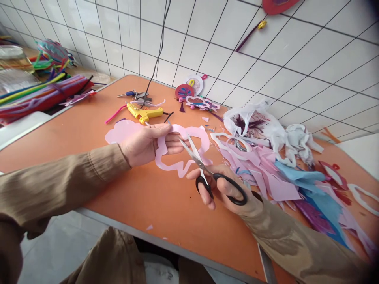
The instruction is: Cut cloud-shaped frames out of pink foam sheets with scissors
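My left hand holds a pink wavy-edged paper ring, thumb on top and fingers behind it. Its middle is cut out, and its lower edge shows a pointed, uneven bit. In my right hand are scissors with black handles, thumb and fingers through the loops. The blades stand slightly apart and point up and left, over the ring's opening; whether they touch the paper I cannot tell. A pink scalloped piece lies flat on the table beyond my left wrist.
A yellow glue gun with a cord and keys lie behind my left hand on the orange table. Paper scraps and a white plastic bag cover the right side. Finished-looking ornaments rest by the tiled wall; pipe cleaners lie left.
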A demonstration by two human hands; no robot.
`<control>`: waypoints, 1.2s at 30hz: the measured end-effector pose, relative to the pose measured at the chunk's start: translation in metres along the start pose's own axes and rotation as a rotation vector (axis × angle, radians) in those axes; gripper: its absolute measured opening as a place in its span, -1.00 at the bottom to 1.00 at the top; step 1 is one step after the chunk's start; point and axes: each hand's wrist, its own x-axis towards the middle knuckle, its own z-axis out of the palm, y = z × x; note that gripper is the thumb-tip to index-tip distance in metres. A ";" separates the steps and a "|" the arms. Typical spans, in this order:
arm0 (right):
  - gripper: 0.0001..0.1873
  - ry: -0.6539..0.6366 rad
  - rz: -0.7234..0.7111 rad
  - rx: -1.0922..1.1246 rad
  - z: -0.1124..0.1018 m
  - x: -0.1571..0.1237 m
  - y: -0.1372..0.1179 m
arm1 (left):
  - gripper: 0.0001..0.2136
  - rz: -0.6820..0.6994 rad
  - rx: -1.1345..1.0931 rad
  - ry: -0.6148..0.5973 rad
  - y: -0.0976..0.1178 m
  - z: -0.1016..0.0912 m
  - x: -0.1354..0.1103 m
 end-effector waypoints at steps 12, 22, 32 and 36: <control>-0.50 0.003 -0.063 -0.009 0.009 0.000 -0.001 | -0.81 0.018 0.068 -0.030 -0.004 -0.005 0.001; -0.46 0.075 0.026 -0.029 0.013 -0.001 -0.002 | -0.80 0.097 0.112 0.047 -0.007 0.000 -0.003; -0.46 0.088 0.094 -0.075 0.012 -0.002 -0.001 | -0.77 0.110 0.129 0.039 -0.009 0.004 -0.006; -0.45 0.073 0.070 -0.103 0.011 -0.001 -0.001 | -0.79 0.102 0.147 0.041 -0.010 0.002 -0.006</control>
